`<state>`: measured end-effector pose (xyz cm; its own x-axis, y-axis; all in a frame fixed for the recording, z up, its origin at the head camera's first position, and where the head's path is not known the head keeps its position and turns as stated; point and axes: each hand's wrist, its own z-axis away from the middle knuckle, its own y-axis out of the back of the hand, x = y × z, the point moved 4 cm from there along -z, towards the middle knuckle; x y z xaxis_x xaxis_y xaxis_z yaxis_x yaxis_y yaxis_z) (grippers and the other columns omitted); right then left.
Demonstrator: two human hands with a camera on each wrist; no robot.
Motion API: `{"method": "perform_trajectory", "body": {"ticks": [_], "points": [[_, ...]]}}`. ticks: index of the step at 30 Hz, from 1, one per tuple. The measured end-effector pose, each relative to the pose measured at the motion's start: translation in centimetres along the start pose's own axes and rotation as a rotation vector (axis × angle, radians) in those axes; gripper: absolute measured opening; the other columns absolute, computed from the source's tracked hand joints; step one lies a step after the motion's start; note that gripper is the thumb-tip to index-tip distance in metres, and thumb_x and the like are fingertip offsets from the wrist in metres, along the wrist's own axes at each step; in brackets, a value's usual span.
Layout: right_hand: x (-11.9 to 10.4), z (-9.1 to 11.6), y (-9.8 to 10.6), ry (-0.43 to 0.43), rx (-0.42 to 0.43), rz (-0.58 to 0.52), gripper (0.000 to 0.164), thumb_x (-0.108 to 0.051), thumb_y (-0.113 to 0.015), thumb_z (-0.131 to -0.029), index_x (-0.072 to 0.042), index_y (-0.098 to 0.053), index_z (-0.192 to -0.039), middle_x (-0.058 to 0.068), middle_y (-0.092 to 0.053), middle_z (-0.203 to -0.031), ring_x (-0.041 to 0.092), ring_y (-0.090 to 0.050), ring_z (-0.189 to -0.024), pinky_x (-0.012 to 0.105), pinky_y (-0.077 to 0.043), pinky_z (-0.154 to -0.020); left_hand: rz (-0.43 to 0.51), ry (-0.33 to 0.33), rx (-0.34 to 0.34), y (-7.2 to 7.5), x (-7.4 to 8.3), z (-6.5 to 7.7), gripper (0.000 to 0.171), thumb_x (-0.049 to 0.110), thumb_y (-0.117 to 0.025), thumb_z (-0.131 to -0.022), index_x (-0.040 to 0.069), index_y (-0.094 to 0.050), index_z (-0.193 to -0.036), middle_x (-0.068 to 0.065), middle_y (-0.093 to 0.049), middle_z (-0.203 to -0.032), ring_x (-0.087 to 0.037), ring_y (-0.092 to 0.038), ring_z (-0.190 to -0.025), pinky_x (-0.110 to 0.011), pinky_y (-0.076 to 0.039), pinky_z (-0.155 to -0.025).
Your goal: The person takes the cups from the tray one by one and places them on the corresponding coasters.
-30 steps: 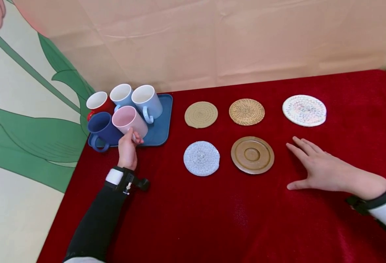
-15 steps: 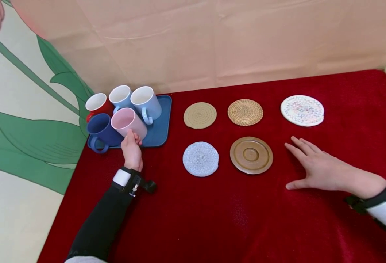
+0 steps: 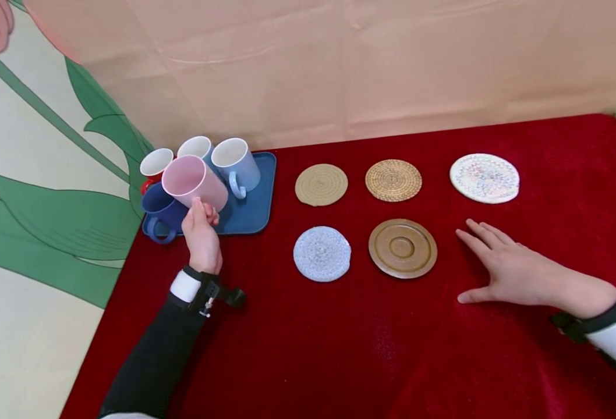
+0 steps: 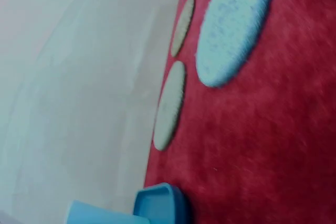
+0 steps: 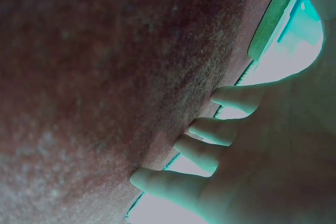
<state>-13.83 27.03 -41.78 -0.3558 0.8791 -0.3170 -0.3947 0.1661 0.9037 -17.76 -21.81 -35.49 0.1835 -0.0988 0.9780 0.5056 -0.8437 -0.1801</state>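
Note:
A pink mug (image 3: 195, 181) is held by its near side in my left hand (image 3: 202, 235); its handle is hidden behind the fingers. The mug is raised above the blue tray (image 3: 250, 218) and partly covers a dark blue mug (image 3: 166, 212). Behind it on the tray stand a red mug (image 3: 156, 164) and two light blue mugs, one (image 3: 237, 166) at the right. My right hand (image 3: 514, 267) is spread over the red cloth, right of a brown wooden coaster (image 3: 402, 248). In the right wrist view its fingers (image 5: 173, 187) look straight and grip nothing.
Right of the tray lie a beige coaster (image 3: 321, 185), a woven tan coaster (image 3: 393, 180) and a white patterned coaster (image 3: 484, 178). A blue-white coaster (image 3: 322, 254) sits nearer. The red cloth (image 3: 339, 349) covers the table; a pinkish sheet (image 3: 339, 70) hangs along its back edge.
The pink mug has risen off the tray and shifted slightly left in my left hand, now overlapping the dark blue mug. My right hand stays in place.

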Motion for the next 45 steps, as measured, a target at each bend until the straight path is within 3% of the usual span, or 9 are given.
{"method": "perform_trajectory", "body": {"ticks": [6,9,12,16,23,26,32,38,45], "points": [[-0.1,-0.3,1.0,-0.009,-0.030,0.033,0.118,-0.064,-0.083,-0.071,0.010,-0.035,-0.149,0.039,-0.026,-0.154,0.056,-0.028,-0.137,0.069,-0.041,-0.099,-0.008,-0.007,-0.057,-0.9,1.1,0.4,0.038,0.018,-0.037,-0.112,0.012,-0.047,-0.075,-0.001,-0.042,-0.072,-0.016,-0.043,-0.074,-0.027,-0.036,-0.074],[-0.5,-1.3,2.8,-0.014,-0.019,0.097,0.097,-0.058,-0.083,-0.076,0.009,-0.051,-0.139,0.037,-0.044,-0.142,0.052,-0.047,-0.127,0.065,-0.048,-0.092,0.008,-0.027,-0.084,-1.5,1.9,0.4,0.039,0.017,-0.038,-0.112,0.012,-0.047,-0.074,-0.002,-0.041,-0.071,-0.016,-0.043,-0.072,-0.026,-0.036,-0.074],[-1.2,-3.2,5.0,-0.005,0.007,0.136,0.074,-0.051,-0.081,-0.082,0.006,-0.062,-0.124,0.026,-0.064,-0.120,0.040,-0.065,-0.105,0.060,-0.052,-0.085,0.017,-0.045,-0.118,-2.2,2.6,0.4,0.039,0.017,-0.038,-0.112,0.012,-0.047,-0.074,-0.001,-0.041,-0.071,-0.017,-0.042,-0.072,-0.026,-0.037,-0.074],[-3.3,-6.4,7.1,0.068,0.065,0.121,0.059,-0.043,-0.079,-0.086,0.004,-0.065,-0.118,0.017,-0.070,-0.109,0.029,-0.068,-0.091,0.055,-0.054,-0.078,0.032,-0.050,-0.172,-3.2,3.4,0.5,0.038,0.017,-0.036,-0.112,0.012,-0.048,-0.076,-0.002,-0.041,-0.073,-0.016,-0.042,-0.074,-0.027,-0.037,-0.076],[-9.3,-11.2,8.2,0.277,0.141,0.200,0.047,-0.034,-0.076,-0.090,0.002,-0.067,-0.119,0.018,-0.065,-0.112,0.034,-0.066,-0.099,0.053,-0.056,-0.080,0.105,-0.064,-0.223,-5.5,3.5,0.7,0.042,0.010,-0.035,-0.111,0.012,-0.046,-0.071,-0.001,-0.040,-0.069,-0.013,-0.040,-0.067,-0.023,-0.035,-0.069],[-10.9,-13.0,7.9,0.309,0.126,0.213,0.048,-0.032,-0.074,-0.092,0.004,-0.065,-0.124,0.022,-0.062,-0.119,0.036,-0.063,-0.109,0.052,-0.053,-0.092,0.101,-0.060,-0.248,-6.4,3.2,0.8,0.042,0.010,-0.035,-0.111,0.011,-0.045,-0.070,-0.001,-0.039,-0.069,-0.013,-0.039,-0.066,-0.023,-0.034,-0.068],[-11.8,-15.8,7.1,0.226,0.017,0.165,0.072,-0.035,-0.071,-0.094,0.003,-0.044,-0.150,0.028,-0.036,-0.156,0.045,-0.036,-0.143,0.057,-0.035,-0.114,0.085,-0.012,-0.346,-8.6,1.5,1.2,0.041,0.011,-0.036,-0.111,0.011,-0.045,-0.071,-0.001,-0.039,-0.070,-0.013,-0.039,-0.067,-0.024,-0.033,-0.068],[-12.3,-16.3,6.0,0.222,-0.044,0.170,0.083,-0.043,-0.068,-0.095,0.000,-0.033,-0.157,0.022,-0.025,-0.164,0.044,-0.026,-0.149,0.060,-0.035,-0.112,-0.001,0.051,-0.439,-10.4,-0.4,1.7,0.041,0.012,-0.037,-0.111,0.012,-0.046,-0.071,-0.002,-0.041,-0.070,-0.012,-0.040,-0.067,-0.024,-0.033,-0.068],[-11.8,-19.2,6.5,0.105,-0.027,0.085,0.095,-0.050,-0.068,-0.092,0.001,-0.024,-0.159,0.028,-0.018,-0.164,0.049,-0.022,-0.149,0.063,-0.026,-0.116,-0.026,0.115,-0.472,-11.3,-1.9,1.6,0.040,0.015,-0.038,-0.111,0.012,-0.048,-0.072,-0.003,-0.042,-0.073,-0.013,-0.040,-0.068,-0.024,-0.034,-0.069]]}}
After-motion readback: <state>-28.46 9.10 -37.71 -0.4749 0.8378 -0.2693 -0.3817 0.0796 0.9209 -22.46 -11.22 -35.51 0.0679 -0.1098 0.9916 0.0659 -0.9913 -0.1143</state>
